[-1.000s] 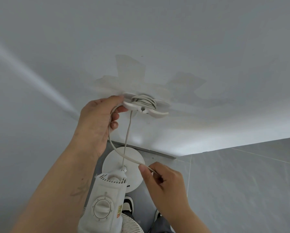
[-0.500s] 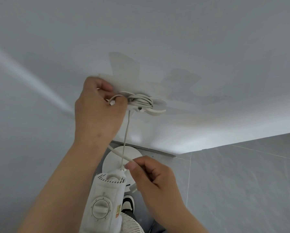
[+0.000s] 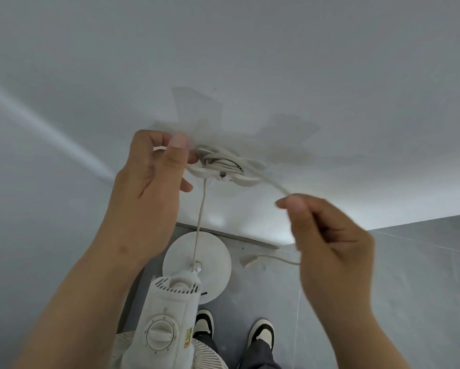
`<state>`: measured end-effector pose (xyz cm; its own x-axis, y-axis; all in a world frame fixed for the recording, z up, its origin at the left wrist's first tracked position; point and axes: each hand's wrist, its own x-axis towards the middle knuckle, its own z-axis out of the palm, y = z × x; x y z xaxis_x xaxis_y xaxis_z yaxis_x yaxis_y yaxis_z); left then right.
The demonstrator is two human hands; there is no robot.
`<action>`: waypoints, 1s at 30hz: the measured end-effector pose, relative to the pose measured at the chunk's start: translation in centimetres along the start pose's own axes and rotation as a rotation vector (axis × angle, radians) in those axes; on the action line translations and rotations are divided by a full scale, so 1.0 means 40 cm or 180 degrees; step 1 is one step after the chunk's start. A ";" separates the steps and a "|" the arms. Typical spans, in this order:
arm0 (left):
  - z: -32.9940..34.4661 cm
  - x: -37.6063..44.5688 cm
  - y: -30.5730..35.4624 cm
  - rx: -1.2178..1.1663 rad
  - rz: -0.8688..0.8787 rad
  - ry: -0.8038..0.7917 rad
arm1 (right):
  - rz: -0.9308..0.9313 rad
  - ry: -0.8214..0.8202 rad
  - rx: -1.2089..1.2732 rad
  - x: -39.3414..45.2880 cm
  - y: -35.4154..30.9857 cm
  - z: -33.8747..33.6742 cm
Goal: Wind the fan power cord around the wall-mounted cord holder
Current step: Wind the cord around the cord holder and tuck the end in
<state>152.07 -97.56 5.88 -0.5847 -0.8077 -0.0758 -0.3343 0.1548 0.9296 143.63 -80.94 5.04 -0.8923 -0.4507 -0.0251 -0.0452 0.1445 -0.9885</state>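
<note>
right hand (image 3: pixel 330 235) swung out to the right since half a second ago, pinching power cord (image 3: pixel 274 183) taut off the cord holder (image 3: pixel 223 171) (several turns already on); left hand (image 3: pixel 154 177) loosely curled beside holder, gripping nothing visible; winding nearly done.

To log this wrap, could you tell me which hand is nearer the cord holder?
Left. The left hand is right beside the cord holder; the right hand is lower right.
</note>
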 end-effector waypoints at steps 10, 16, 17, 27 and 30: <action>0.035 -0.039 -0.028 0.1000 0.0374 0.0160 | 0.0612 0.0933 -0.0338 0.056 0.053 -0.037; 0.090 -0.079 -0.036 0.1753 0.0945 0.0440 | 0.0721 0.0829 -0.0472 0.063 0.078 -0.027; 0.102 -0.086 -0.037 0.1841 0.0999 0.0399 | 0.0750 0.0802 -0.0469 0.063 0.082 -0.027; 0.130 -0.104 -0.062 0.2242 0.0992 0.0039 | 0.1362 0.0359 -0.0332 0.060 0.149 -0.005; 0.130 -0.098 -0.065 0.2164 0.1045 0.0098 | 0.1682 0.0005 -0.0208 0.057 0.174 0.023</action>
<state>151.37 -91.83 1.89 -0.7153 -0.6735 0.1861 -0.5347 0.6991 0.4748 141.71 -81.76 -2.02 -0.8017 -0.3003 -0.5169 0.3829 0.4060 -0.8298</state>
